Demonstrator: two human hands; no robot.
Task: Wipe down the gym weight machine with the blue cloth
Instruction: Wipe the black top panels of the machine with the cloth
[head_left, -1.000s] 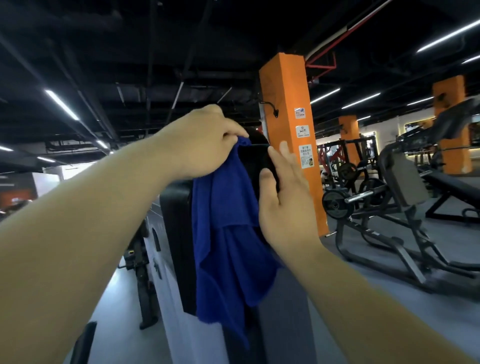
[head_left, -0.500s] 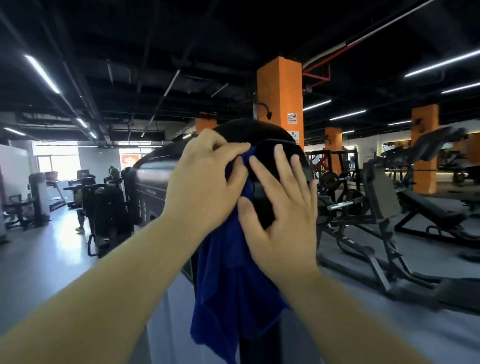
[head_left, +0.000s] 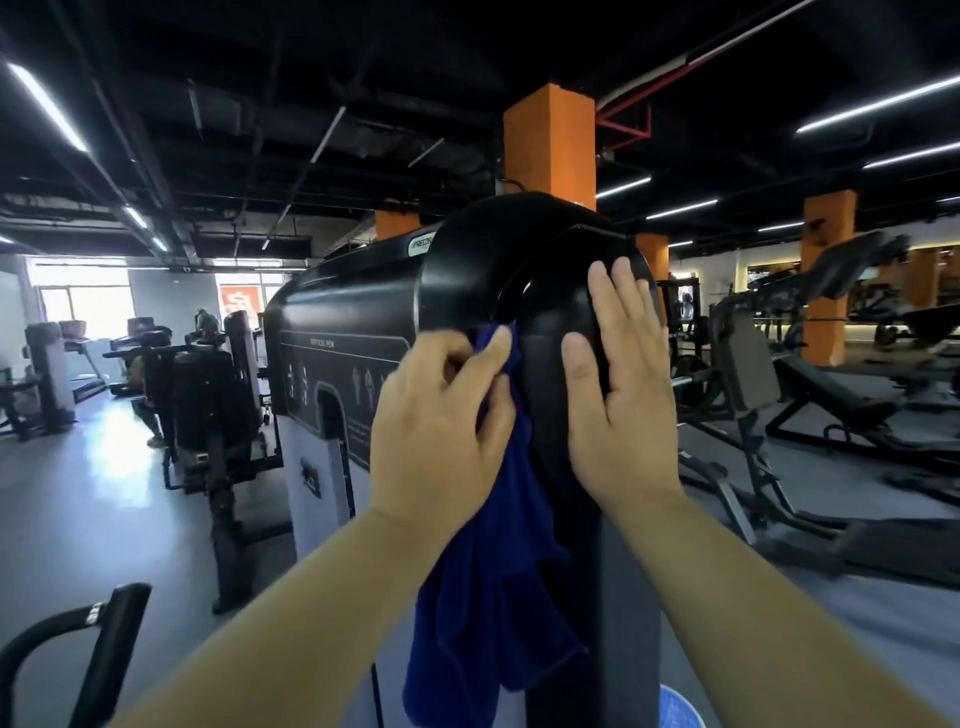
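Observation:
The weight machine stands right in front of me, a tall black housing with a rounded top and a grey panel below. A blue cloth hangs down its front edge. My left hand grips the cloth's top end against the housing, fingers curled round the fabric. To its right, my right hand lies flat on the black curved cover with straight, spread fingers, apart from the cloth.
An orange pillar rises behind the machine. Plate-loaded machines and a bench fill the right side. Black machines stand at the left. A black handle sits at the lower left. Grey floor stretches left.
The view has swung down and left, showing more of the machine's top. My right hand slid right on the cover, away from the cloth. My left hand has kept its hold on the cloth.

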